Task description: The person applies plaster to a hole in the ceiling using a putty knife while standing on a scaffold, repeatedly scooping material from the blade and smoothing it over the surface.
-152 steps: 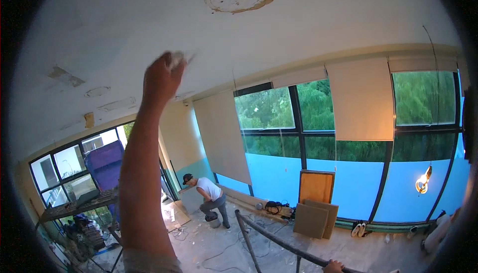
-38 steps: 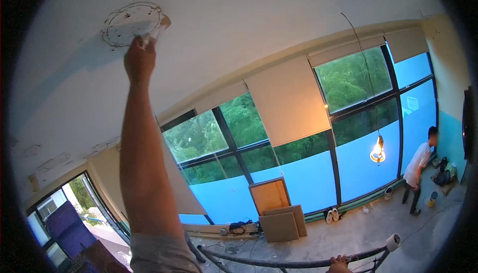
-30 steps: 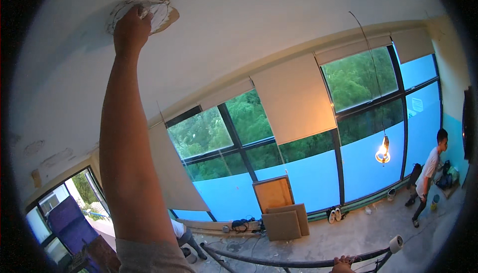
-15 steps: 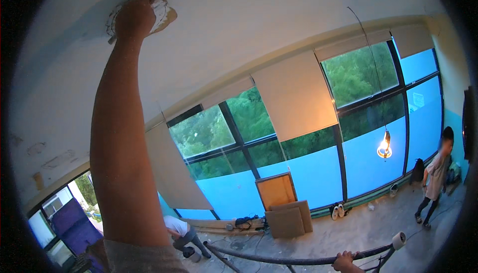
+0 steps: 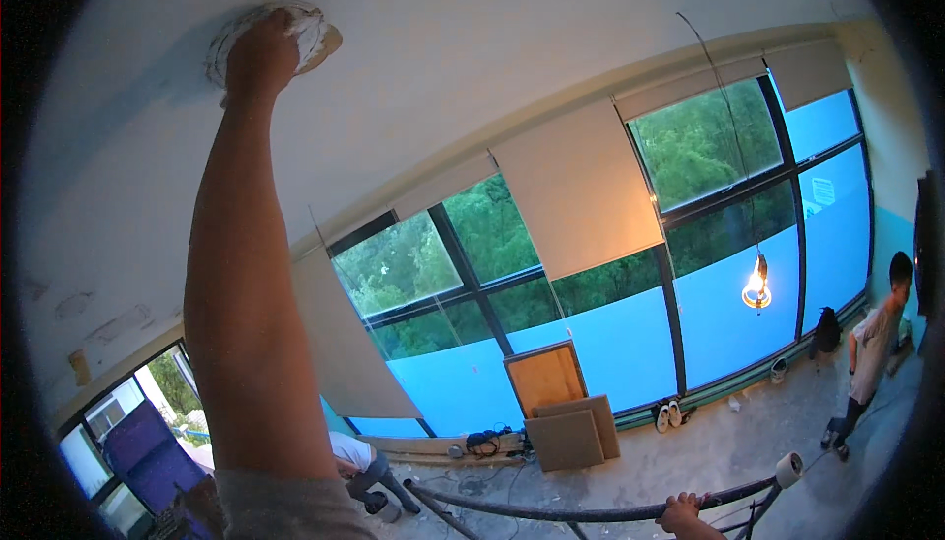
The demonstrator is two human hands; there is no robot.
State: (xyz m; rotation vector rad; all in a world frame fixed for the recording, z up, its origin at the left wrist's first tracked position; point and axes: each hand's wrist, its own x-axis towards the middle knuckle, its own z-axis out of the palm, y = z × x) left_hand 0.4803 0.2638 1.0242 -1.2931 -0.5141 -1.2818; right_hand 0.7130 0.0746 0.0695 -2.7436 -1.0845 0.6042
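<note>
The left hand (image 5: 261, 53) is closed on a white pad (image 5: 310, 26), pressing the round ceiling patch (image 5: 221, 48). The right hand (image 5: 681, 512) grips the rail (image 5: 551, 512). Reaching farther could tip the person.

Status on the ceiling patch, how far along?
Done: white filler already rings the round ceiling patch. In hand: the left hand presses a white wad against it, arm fully raised. The right hand grips the dark rail below. Left: the patch's edge looks rough and uneven against the smooth ceiling, with two small dark holes just above it.
</note>
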